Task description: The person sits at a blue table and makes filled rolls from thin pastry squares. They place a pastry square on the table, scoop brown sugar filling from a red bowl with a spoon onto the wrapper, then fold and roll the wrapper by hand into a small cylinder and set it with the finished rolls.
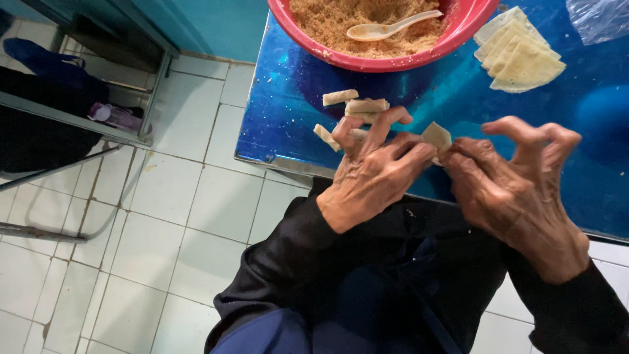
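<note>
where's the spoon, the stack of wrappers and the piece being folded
white spoon (386, 28), head view, on its handle near the bowl end
stack of wrappers (521, 60), head view, top sheet
folded wrapper piece (437, 136), head view, exposed corner between both hands

Pink bowl (380, 62), blue table (295, 111), pale wrappers (517, 52).

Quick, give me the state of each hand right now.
Left hand: closed on the pale wrapper piece.
Right hand: pinching the same piece, outer fingers spread.

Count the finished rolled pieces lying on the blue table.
4 rolled pieces show: one farthest out near the red bowl, one right of it, one by the left hand, one partly behind its fingers. More may be hidden under both hands.
</note>
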A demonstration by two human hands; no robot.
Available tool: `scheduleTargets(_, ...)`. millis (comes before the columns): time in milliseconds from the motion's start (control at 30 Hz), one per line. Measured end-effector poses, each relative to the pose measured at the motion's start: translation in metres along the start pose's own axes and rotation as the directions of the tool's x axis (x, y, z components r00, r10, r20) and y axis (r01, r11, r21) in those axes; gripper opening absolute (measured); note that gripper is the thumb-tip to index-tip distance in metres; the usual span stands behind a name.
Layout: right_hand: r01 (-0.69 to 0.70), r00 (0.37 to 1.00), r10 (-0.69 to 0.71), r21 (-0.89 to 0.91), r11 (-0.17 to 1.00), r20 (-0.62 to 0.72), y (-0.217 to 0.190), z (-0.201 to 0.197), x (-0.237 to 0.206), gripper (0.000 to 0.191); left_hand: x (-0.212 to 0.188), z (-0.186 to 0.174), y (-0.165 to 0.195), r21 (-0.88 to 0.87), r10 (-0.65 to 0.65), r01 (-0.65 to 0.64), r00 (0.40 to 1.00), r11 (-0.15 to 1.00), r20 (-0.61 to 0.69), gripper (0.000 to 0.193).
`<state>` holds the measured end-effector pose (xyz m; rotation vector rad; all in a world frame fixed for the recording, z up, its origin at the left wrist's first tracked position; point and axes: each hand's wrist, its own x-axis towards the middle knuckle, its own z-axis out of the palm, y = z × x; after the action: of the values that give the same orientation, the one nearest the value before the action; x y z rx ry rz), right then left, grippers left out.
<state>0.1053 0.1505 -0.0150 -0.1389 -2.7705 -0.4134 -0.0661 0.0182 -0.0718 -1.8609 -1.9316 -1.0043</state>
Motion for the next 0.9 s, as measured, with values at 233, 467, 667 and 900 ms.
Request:
scheduleTargets(233,-0.034,0.999,0.033,0.042,0.999,0.023,0.007,0.007,0.005,0.015,0.004,0.002,0.001,-0.015,-0.054,0.054,0.999,0.998,0.004,0.021)
scheduleTargets(467,-0.066,0.997,0.056,0.289,0.955,0.043,0.022,0.022,0.017,0.014,0.007,0.003,0.0,-0.022,-0.077,0.077,0.997,0.997,0.01,0.037)
scheduleTargets(667,-0.079,0.992,0.036,0.367,0.927,0.123,0.037,0.045,0.017,0.023,0.009,0.005,0.002,0.02,-0.088,0.088,0.996,0.996,0.022,0.025)
scheduleTargets(900,-0.095,0.992,0.072,0.241,0.966,0.105,0.029,0.039,0.008,0.015,0.006,0.002,0.0,0.008,-0.062,0.062,0.998,0.998,0.009,0.028)
